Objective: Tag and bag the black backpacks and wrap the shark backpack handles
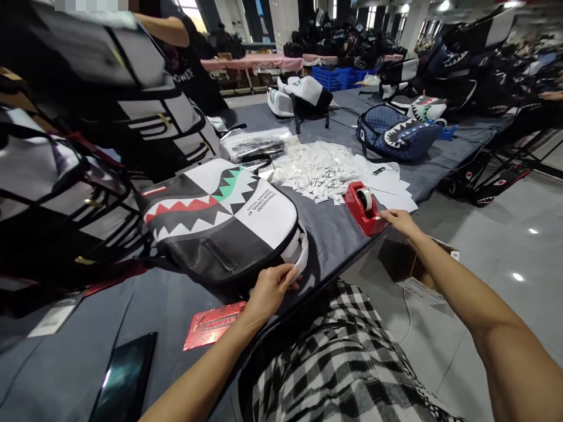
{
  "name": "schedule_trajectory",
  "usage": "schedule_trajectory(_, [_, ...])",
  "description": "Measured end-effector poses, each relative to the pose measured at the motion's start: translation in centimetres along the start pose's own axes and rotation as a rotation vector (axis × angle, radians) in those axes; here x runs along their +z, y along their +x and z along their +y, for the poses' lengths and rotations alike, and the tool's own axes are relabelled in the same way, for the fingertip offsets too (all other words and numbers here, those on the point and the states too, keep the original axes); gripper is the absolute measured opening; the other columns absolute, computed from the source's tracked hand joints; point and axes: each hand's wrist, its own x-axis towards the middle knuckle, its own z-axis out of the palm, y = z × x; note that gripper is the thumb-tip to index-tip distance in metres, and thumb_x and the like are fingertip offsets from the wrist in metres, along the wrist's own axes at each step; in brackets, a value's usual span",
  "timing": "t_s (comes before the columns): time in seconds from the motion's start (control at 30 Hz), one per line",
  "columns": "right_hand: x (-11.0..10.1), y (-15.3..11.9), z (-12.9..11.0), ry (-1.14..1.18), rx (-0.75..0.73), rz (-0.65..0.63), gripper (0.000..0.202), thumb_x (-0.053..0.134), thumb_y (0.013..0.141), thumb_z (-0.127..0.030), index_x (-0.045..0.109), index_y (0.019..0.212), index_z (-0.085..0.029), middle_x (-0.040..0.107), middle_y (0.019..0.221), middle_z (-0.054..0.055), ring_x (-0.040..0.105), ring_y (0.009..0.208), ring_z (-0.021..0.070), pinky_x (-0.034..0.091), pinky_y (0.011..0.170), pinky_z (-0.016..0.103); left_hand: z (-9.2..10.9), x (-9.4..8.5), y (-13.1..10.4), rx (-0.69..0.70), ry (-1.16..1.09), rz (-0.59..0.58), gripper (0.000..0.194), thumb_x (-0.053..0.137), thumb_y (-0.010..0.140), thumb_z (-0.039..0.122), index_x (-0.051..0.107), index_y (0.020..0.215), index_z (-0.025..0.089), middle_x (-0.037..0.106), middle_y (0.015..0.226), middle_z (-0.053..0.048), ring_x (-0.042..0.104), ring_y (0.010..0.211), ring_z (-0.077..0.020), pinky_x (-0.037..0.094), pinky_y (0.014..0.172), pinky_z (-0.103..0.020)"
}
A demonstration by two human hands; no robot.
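A black-and-white backpack (206, 217) with a shark-mouth print lies on the dark cloth in front of me. My left hand (272, 287) is closed on its top handle (301, 255), which has a white wrapping around it. At the table's edge stands a red tape dispenser (364, 211) with a roll of tape (365, 199) in it. The fingers of my right hand (399, 221) are pinched together at the dispenser's near end, where the tape comes off; the clear film itself hardly shows.
White paper slips (323, 170) are heaped behind the backpack. A red packet (213, 325) and a dark glossy phone-like slab (125, 375) lie at lower left. More backpacks (153, 117) stand at left, beside a person in black. A blue shark-print bag (398, 133) lies farther back. Below is a cardboard box (407, 264).
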Motion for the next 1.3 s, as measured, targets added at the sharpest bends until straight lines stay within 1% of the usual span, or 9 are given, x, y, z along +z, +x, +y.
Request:
schedule_trajectory(0.2, [1.9, 0.7, -0.9, 0.096, 0.042, 0.052, 0.025, 0.081, 0.068, -0.037, 0.069, 0.064, -0.015, 0.068, 0.061, 0.004, 0.059, 0.063, 0.0156, 0.043, 0.062, 0.027, -0.8, 0.6, -0.5, 0.059, 0.073, 0.033, 0.046, 0.051, 0.089, 0.06, 0.072, 0.086, 0.019, 0.076, 0.074, -0.007, 0.073, 0.068, -0.0227, 0.056, 0.066, -0.03])
schedule_trajectory(0.33, [1.1, 0.0, -1.0, 0.154, 0.035, 0.141, 0.024, 0.081, 0.067, -0.033, 0.064, 0.061, -0.016, 0.063, 0.058, 0.0, 0.053, 0.059, 0.0128, 0.039, 0.059, 0.025, -1.4, 0.8, -0.7, 0.07, 0.076, 0.075, 0.046, 0.051, 0.09, 0.058, 0.072, 0.096, 0.018, 0.075, 0.072, -0.005, 0.074, 0.07, -0.0229, 0.057, 0.068, -0.029])
schedule_trajectory(0.47, [0.8, -3.1, 0.4, 0.514, 0.101, 0.176, 0.028, 0.083, 0.067, -0.03, 0.058, 0.065, -0.018, 0.056, 0.054, -0.004, 0.046, 0.053, 0.0088, 0.034, 0.052, 0.02, -1.8, 0.8, -0.7, 0.086, 0.106, 0.09, 0.043, 0.052, 0.09, 0.054, 0.073, 0.1, 0.018, 0.075, 0.071, -0.004, 0.074, 0.069, -0.0211, 0.055, 0.067, -0.026])
schedule_trajectory(0.63, [6.4, -8.9, 0.2, 0.817, 0.318, -0.016, 0.045, 0.081, 0.072, -0.037, 0.04, 0.064, -0.022, 0.04, 0.051, -0.009, 0.033, 0.044, 0.0059, 0.023, 0.04, 0.015, -0.8, 0.5, -0.9, 0.071, 0.155, 0.073, 0.046, 0.057, 0.087, 0.057, 0.074, 0.095, 0.016, 0.072, 0.069, -0.002, 0.069, 0.064, -0.0183, 0.05, 0.061, -0.023])
schedule_trajectory(0.7, [9.4, -12.3, -0.9, 0.872, 0.342, -0.197, 0.046, 0.082, 0.072, -0.042, 0.041, 0.066, -0.022, 0.039, 0.052, -0.009, 0.032, 0.044, 0.006, 0.022, 0.038, 0.015, -0.1, 0.3, -1.2, 0.048, 0.214, 0.053, 0.047, 0.065, 0.082, 0.06, 0.074, 0.097, 0.016, 0.071, 0.069, 0.0, 0.066, 0.064, -0.0172, 0.048, 0.061, -0.023])
schedule_trajectory(0.8, [12.9, -17.3, -2.9, 0.975, 0.225, -0.631, 0.045, 0.078, 0.076, -0.054, 0.047, 0.073, -0.022, 0.04, 0.054, -0.009, 0.032, 0.044, 0.0057, 0.025, 0.039, 0.016, 0.9, -0.1, -1.4, 0.029, 0.218, -0.013, 0.058, 0.076, 0.069, 0.063, 0.072, 0.103, 0.015, 0.07, 0.074, 0.001, 0.066, 0.07, -0.018, 0.047, 0.063, -0.023])
schedule_trajectory(0.87, [14.5, -19.3, -3.9, 0.954, 0.068, -0.795, 0.046, 0.077, 0.077, -0.058, 0.049, 0.076, -0.021, 0.043, 0.054, -0.009, 0.034, 0.044, 0.0056, 0.027, 0.041, 0.017, 1.4, -0.3, -1.5, 0.053, 0.234, -0.038, 0.063, 0.08, 0.063, 0.066, 0.071, 0.101, 0.015, 0.069, 0.075, 0.001, 0.064, 0.07, -0.0178, 0.046, 0.063, -0.023])
schedule_trajectory(1.1, [18.5, -19.1, -3.8, 0.842, -0.09, -0.625, 0.048, 0.071, 0.078, -0.065, 0.05, 0.076, -0.022, 0.044, 0.058, -0.008, 0.038, 0.049, 0.0073, 0.029, 0.046, 0.02, 1.3, 0.0, -1.5, 0.128, 0.335, 0.041, 0.06, 0.078, 0.067, 0.063, 0.068, 0.101, 0.014, 0.068, 0.078, -0.001, 0.061, 0.067, -0.0169, 0.044, 0.059, -0.023])
schedule_trajectory(1.3, [20.2, -18.8, -2.9, 0.767, -0.099, -0.605, 0.045, 0.065, 0.082, -0.064, 0.048, 0.078, -0.023, 0.046, 0.057, -0.008, 0.041, 0.047, 0.0083, 0.032, 0.045, 0.021, 0.1, 0.5, -1.0, 0.164, 0.288, 0.108, 0.024, 0.055, 0.093, 0.034, 0.069, 0.086, 0.017, 0.064, 0.065, 0.0, 0.058, 0.057, -0.012, 0.042, 0.057, -0.021])
